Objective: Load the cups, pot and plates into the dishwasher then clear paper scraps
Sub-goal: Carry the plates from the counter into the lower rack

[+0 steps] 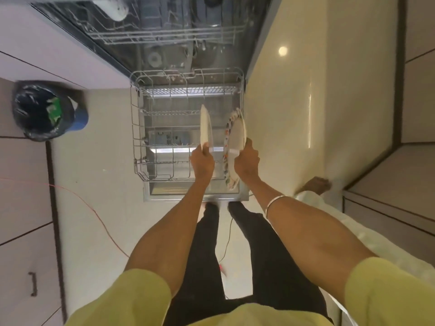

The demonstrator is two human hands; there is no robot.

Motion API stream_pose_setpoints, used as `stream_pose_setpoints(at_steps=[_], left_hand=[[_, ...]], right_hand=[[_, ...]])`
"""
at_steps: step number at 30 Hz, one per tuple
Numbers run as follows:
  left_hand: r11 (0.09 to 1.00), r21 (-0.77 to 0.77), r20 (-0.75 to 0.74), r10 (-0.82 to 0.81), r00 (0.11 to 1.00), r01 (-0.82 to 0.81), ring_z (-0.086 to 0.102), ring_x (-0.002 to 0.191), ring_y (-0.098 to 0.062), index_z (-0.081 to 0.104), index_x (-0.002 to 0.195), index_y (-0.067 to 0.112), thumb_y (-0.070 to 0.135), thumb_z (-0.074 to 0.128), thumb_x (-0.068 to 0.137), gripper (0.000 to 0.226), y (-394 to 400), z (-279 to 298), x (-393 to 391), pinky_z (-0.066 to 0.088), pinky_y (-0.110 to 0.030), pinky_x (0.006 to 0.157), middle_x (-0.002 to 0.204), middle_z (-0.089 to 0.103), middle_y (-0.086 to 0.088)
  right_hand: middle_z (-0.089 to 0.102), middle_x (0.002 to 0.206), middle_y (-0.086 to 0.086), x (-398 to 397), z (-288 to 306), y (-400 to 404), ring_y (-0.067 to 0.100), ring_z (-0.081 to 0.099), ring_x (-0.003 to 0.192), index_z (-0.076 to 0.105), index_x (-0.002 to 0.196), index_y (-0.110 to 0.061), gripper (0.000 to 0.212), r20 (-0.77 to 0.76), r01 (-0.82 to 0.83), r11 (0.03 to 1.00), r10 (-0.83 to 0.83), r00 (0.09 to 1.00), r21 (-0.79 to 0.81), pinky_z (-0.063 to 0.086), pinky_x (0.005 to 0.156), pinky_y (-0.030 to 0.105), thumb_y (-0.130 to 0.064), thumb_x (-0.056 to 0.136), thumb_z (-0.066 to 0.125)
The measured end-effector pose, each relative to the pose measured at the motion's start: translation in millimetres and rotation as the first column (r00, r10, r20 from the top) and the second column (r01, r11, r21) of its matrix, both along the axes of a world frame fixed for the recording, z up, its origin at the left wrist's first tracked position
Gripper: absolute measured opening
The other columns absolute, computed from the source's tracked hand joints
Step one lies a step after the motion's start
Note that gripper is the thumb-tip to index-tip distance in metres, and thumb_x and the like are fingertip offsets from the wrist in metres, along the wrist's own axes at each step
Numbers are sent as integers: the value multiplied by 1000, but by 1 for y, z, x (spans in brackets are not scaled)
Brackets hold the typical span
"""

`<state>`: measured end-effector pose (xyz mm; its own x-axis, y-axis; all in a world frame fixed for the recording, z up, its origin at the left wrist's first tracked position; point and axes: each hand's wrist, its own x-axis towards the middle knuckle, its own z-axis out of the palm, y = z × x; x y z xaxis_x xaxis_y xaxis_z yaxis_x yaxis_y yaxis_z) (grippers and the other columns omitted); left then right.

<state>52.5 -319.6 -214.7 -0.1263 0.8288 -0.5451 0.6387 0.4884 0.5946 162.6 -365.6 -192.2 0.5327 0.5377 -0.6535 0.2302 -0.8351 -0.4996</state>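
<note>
The dishwasher's lower rack [138,128] is pulled out over the open door. My left hand [202,164] grips the near edge of a plain white plate [205,127], held on edge over the right part of the rack. Beside it, my right hand [246,161] grips a white plate with a coloured patterned rim [236,135], also upright, close to the rack's right side. The upper rack [164,36] sits further in, with a white cup-like item [117,10] at its left; that part is blurred.
A blue bin lined with a black bag [47,111] stands on the floor to the left. A pale counter [294,90] runs along the right. A red wire [94,208] and a thin black cable [227,245] lie on the floor near my legs. Another person's foot [316,184] shows at right.
</note>
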Motion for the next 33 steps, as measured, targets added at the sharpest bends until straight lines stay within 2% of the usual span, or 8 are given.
stream_pose_setpoints(at_steps=[5,10,13,15,18,23,27,33], left_hand=[[1000,1,7,25,1000,-25,56,72,-12,68,95,-2,26,46,103,37,-3,-34,6,45,-16,65,79,60,-3],[990,-117,-38,-86,996,81,59,73,-20,66,93,-1,26,45,104,36,-8,-75,-7,48,-21,66,77,59,-6],[987,-79,-29,-145,989,142,63,66,-28,65,90,-1,31,43,105,42,-19,-91,-7,46,-19,55,73,63,-12],[974,-91,-12,-208,978,206,67,70,-31,67,97,-1,35,43,104,44,-25,-100,-1,56,-34,60,78,68,-15],[980,-55,-20,-191,981,189,69,81,-33,68,112,2,35,40,105,43,-32,-103,8,59,-43,76,91,72,-15],[984,-67,20,-162,987,163,70,92,-31,64,121,7,31,43,104,36,-32,-90,7,58,-48,85,104,72,-13],[968,-118,16,-220,975,220,63,112,-33,56,133,6,29,53,100,40,-21,-76,3,50,-49,101,124,66,-15],[945,-161,23,-286,958,285,61,115,-32,50,138,13,49,49,98,54,-20,-59,-4,53,-51,96,129,63,-13]], right_hand=[[63,120,22,0,-28,7,41,62,107,38,144,-8,50,24,-69,997,69,997,18,54,91,49,-2,96,50],[62,123,20,-12,-54,12,39,64,108,38,142,-6,50,-14,-26,999,27,1000,19,57,85,52,-11,97,57],[63,120,22,-14,-70,15,38,64,106,38,141,-5,48,-28,-10,1000,10,1000,-5,56,87,42,-7,97,54],[63,121,22,-14,-77,16,37,63,108,39,140,-5,46,-44,4,1000,-4,999,0,51,84,35,-7,96,54],[64,123,19,-15,-81,14,38,62,111,43,135,-4,42,-48,30,999,-29,998,19,51,90,40,-14,97,55],[62,125,22,-10,-81,12,40,62,112,45,132,-1,37,-62,15,998,-19,998,-67,51,93,45,-17,99,52],[60,128,18,-9,-78,10,37,62,113,38,138,-7,51,-33,32,996,-35,999,-81,53,91,42,-21,94,60],[43,142,19,-8,-64,13,36,53,123,26,148,-10,71,55,48,998,-45,997,-44,50,96,44,-24,91,65]])
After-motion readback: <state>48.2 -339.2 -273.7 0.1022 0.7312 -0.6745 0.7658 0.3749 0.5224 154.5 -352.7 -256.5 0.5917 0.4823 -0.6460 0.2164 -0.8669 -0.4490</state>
